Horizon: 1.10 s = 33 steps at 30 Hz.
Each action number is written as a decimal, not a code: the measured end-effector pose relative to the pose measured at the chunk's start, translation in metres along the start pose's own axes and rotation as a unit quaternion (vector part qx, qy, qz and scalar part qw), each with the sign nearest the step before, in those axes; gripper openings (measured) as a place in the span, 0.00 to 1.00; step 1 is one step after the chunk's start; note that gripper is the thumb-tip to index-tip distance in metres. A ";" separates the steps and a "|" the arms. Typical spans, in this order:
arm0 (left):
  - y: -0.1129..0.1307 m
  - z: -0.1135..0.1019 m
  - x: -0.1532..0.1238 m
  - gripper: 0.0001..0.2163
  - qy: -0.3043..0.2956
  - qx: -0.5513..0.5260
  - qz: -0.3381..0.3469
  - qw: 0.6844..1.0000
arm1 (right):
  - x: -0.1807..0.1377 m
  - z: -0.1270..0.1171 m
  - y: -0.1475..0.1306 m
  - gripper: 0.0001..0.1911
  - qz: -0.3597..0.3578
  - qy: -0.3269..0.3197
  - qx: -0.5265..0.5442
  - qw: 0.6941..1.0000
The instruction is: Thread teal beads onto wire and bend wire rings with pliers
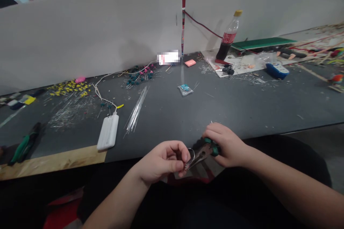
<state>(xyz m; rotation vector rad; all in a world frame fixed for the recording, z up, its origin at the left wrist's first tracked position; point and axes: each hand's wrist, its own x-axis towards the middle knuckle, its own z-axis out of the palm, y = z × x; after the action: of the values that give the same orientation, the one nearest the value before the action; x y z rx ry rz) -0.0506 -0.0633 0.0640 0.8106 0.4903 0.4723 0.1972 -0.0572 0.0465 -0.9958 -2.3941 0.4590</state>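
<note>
My right hand is closed around the green handles of a pair of pliers, whose metal jaws point left. The jaw tips meet a thin, curved silvery wire at the fingertips of my left hand. That left hand pinches the wire between thumb and fingers; its gripped end is hidden. Both hands are in front of the table's near edge, above my lap. Beyond them on the dark table lies a bundle of straight metal wires. A small plastic bag with blue contents lies farther back.
A white power bank with a cable lies to the left, near green-handled pliers. Yellow-headed pieces and dark green ones are heaped behind. A cola bottle and a blue-and-white object stand at right.
</note>
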 end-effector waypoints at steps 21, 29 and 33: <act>0.002 0.007 0.000 0.09 0.125 0.099 0.132 0.978 | 0.001 0.004 -0.006 0.08 0.062 -0.054 0.076 0.994; 0.006 0.010 -0.002 0.03 0.251 0.373 0.317 0.835 | 0.001 0.010 -0.006 0.09 0.128 -0.074 0.098 0.984; 0.004 0.008 -0.002 0.04 0.183 0.248 0.253 0.917 | 0.003 0.008 -0.007 0.11 0.093 -0.033 0.097 0.990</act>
<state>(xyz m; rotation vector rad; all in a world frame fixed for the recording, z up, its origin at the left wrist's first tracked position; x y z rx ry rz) -0.0481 -0.0661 0.0722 1.3620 0.7676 1.0156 0.1871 -0.0603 0.0442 -1.1347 -2.2702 0.7887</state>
